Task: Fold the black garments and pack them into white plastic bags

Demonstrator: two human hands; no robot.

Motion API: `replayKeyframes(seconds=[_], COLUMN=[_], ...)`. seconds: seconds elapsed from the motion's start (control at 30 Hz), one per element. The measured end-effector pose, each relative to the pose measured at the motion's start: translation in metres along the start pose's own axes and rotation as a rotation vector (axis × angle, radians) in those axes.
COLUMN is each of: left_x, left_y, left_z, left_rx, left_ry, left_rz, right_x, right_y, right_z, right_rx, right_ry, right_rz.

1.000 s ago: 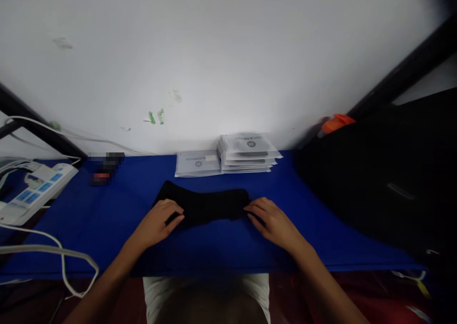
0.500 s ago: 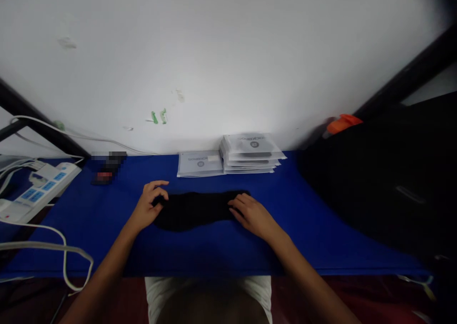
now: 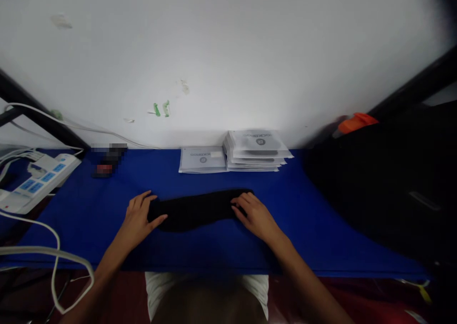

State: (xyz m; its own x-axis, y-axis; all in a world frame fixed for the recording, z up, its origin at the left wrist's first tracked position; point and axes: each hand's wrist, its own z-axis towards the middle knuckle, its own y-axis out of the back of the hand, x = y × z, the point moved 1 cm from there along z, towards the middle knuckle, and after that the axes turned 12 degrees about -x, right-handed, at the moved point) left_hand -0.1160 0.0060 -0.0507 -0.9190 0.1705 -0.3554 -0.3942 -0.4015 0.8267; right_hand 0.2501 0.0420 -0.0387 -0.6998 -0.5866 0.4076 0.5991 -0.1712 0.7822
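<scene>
A long black piece of fabric (image 3: 198,209) lies flat across the blue table cover (image 3: 321,238), in front of me. My left hand (image 3: 137,218) rests at its left end, fingers stretched out and the thumb lying over the fabric's edge. At the right end, my right hand (image 3: 254,214) lies with its fingers spread flat on the fabric. Neither hand lifts it.
A stack of grey plastic packets (image 3: 257,148) and a single packet (image 3: 203,159) sit at the back by the white wall. A power strip (image 3: 34,183) and white cable (image 3: 53,259) are at the left. A large black bag (image 3: 385,186) with an orange part (image 3: 357,122) fills the right.
My left hand slid left to the end of the fabric and flattened out, stretching the fabric longer. My right hand stayed on the right end.
</scene>
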Motion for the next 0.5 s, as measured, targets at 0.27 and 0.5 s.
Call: replayKeyframes(seconds=[0.27,0.5], left_x=[-0.007,-0.035], left_y=[0.029,0.023], left_z=[0.019,0.056], left_rx=[0.192,-0.458], left_ry=[0.277,0.412], left_rz=[0.001,-0.162], right_x=[-0.001,0.011], right_y=[0.007,0.006], right_z=[-0.007,-0.004], right_rx=[-0.154,0.008], right_ry=[0.003,0.123], right_rz=[0.118,0.264])
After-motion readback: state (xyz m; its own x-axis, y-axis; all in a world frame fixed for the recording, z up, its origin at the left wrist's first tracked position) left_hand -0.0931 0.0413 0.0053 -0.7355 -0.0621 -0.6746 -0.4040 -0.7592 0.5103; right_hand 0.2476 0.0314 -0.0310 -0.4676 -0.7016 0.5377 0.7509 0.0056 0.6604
